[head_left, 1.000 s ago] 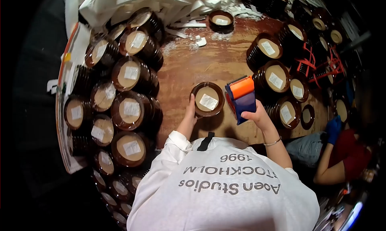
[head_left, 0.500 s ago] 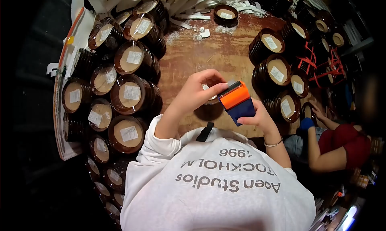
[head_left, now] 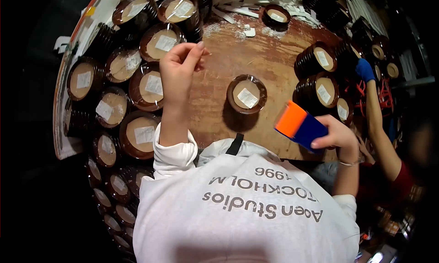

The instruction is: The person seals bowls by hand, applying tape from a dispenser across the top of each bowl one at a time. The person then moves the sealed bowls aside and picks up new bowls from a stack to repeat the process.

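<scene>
My left hand is raised over the left part of the table, thumb and fingers pinched together. What they hold, if anything, is too small or clear to make out. My right hand grips an orange and navy-blue tape dispenser, held tilted above the table's right front part. Between my hands stands a dark brown round dish stack with a tan centre and a white label on top. Neither hand touches this stack.
Many wrapped stacks of brown dishes crowd the left, and more stacks stand on the right. White foam scraps lie at the back near a single dish. A co-worker's blue-gloved hand reaches among the right stacks.
My left hand has come away from the tape dispenser and moved left and up. My right hand has shifted right with the dispenser, uncovering the middle stack. The co-worker's gloved hand has reached farther back.
</scene>
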A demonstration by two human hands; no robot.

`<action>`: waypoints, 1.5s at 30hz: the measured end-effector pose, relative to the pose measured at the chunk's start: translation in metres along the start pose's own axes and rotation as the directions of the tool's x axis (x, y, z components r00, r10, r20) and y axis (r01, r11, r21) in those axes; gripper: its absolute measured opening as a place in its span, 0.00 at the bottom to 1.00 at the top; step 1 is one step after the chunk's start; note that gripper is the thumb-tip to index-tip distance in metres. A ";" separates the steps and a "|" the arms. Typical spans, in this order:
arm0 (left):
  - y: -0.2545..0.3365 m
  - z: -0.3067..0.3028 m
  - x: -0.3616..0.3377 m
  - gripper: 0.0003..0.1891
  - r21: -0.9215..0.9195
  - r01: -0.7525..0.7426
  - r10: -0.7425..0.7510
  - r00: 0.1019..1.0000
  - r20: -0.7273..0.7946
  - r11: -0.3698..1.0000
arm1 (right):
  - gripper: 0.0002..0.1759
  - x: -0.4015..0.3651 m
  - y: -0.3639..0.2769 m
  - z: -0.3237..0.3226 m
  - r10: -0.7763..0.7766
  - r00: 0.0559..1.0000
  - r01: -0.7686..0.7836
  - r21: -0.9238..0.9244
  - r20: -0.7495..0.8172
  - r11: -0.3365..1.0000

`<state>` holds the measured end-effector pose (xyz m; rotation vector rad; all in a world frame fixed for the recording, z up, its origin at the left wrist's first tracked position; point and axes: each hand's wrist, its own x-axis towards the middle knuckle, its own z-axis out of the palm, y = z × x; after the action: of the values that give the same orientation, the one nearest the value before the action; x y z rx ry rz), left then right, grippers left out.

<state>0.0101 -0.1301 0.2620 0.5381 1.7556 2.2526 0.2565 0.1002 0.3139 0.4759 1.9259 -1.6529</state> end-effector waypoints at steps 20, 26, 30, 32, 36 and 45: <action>-0.271 -0.052 -0.049 0.11 -0.300 0.530 -0.603 0.751 -0.268 0.793 | 0.45 0.087 -0.168 -0.040 0.371 0.877 -0.476 -0.654 -0.304 0.589; -0.288 -0.025 -0.066 0.09 0.474 0.628 -0.463 0.777 -0.426 0.617 | 0.37 0.160 -0.172 -0.039 0.473 0.866 -0.402 -0.787 -0.161 0.467; -0.313 -0.009 -0.074 0.08 0.417 0.675 -0.585 0.737 -0.340 0.608 | 0.35 0.167 -0.168 -0.042 0.511 0.854 -0.394 -0.762 -0.096 0.515; -0.337 0.003 -0.079 0.10 0.492 0.584 -0.504 0.810 -0.300 0.646 | 0.34 0.164 -0.164 -0.046 0.477 0.871 -0.394 -0.749 -0.119 0.532; -0.324 -0.006 -0.066 0.10 0.631 0.557 -0.610 0.775 -0.162 0.540 | 0.35 0.158 -0.160 -0.047 0.535 0.840 -0.433 -0.705 -0.090 0.562; -0.285 -0.008 -0.037 0.12 0.944 0.161 -0.533 0.846 0.017 0.287 | 0.33 0.145 -0.113 -0.074 0.525 0.827 -0.511 -0.659 -0.202 0.552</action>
<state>0.0293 -0.0801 -0.0203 0.5566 2.4863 0.5799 0.0622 0.1401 0.3205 0.6270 1.9501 -0.4762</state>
